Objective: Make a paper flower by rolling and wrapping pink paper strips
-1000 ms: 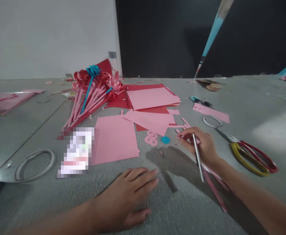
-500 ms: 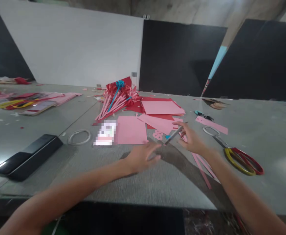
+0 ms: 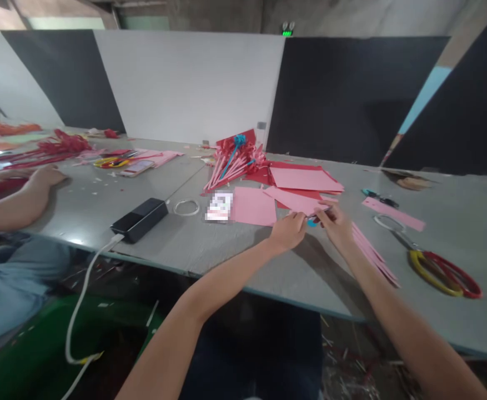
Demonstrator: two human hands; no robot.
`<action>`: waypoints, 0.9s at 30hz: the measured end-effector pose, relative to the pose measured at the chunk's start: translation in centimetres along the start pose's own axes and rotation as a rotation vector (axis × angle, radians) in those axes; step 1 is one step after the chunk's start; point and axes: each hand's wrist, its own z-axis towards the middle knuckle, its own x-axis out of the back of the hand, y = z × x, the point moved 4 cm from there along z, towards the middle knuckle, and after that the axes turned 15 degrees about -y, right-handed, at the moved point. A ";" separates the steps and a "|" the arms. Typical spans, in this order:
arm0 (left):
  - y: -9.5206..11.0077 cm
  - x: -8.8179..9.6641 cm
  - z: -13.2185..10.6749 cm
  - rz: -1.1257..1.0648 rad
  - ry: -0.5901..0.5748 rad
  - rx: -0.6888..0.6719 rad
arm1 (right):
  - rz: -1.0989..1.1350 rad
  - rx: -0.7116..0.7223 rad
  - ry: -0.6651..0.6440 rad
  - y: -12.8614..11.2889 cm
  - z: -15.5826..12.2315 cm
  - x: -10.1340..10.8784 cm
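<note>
My right hand (image 3: 337, 222) grips a slim grey stick-like tool (image 3: 321, 212) between thumb and fingers. Against the tool's left end, my left hand (image 3: 288, 230) is closed in a pinch; what lies between those fingertips is too small to make out. A small blue piece (image 3: 311, 223) shows just below the tool. Long pink paper strips (image 3: 374, 255) lie beside my right forearm. Behind my hands is a cut pink sheet (image 3: 293, 201), and left of it a square pink sheet (image 3: 255, 205).
Large scissors (image 3: 413, 245) with red and yellow handles lie right. A bundle of pink sticks (image 3: 229, 169) and stacked paper (image 3: 305, 179) stand behind. Leftward are a blurred-out phone (image 3: 219, 207), a white ring (image 3: 186, 208), a corded black box (image 3: 141, 219) and another person's hand (image 3: 45, 180).
My left hand has gone from spread fingers to a pinch at the tool's end. The view has swung left, bringing another person's arm and a green bin-like container into sight.
</note>
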 end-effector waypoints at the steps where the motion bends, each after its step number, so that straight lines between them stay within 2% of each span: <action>1: -0.2 -0.1 -0.1 -0.021 -0.007 0.010 | -0.019 -0.006 0.012 -0.2 -0.2 -0.1; 4: -1.0 -0.3 0.2 -0.087 -0.037 0.064 | -0.072 -0.005 -0.009 -0.9 -0.5 -0.5; 8: -2.4 0.6 0.8 -0.134 -0.057 0.141 | -0.231 0.029 -0.094 -1.0 -0.6 -0.5; 10: -3.4 1.5 0.9 -0.169 -0.010 0.183 | -0.357 -0.011 -0.072 -0.4 -0.4 0.4; 13: -5.5 2.9 1.4 -0.196 0.064 0.268 | -0.516 -0.173 0.021 1.3 0.5 3.5; 15: -6.9 4.0 1.6 -0.159 0.125 0.326 | -0.676 -0.373 0.053 3.1 1.1 6.6; 17: -8.1 4.9 1.6 -0.099 0.137 0.371 | -0.827 -0.625 0.025 5.3 1.2 10.0; 19: -9.0 5.6 1.4 -0.083 0.137 0.406 | -0.853 -0.749 -0.001 7.2 0.8 12.8; 21: -9.7 6.0 1.0 -0.034 0.138 0.438 | -0.872 -0.863 -0.060 8.9 0.1 14.5; 24: -10.6 5.9 0.7 0.033 0.167 0.426 | -0.905 -0.845 -0.052 10.3 -0.6 15.0; 27: -11.3 5.2 0.8 0.029 0.242 0.306 | -0.712 -0.591 0.122 9.9 -0.2 13.8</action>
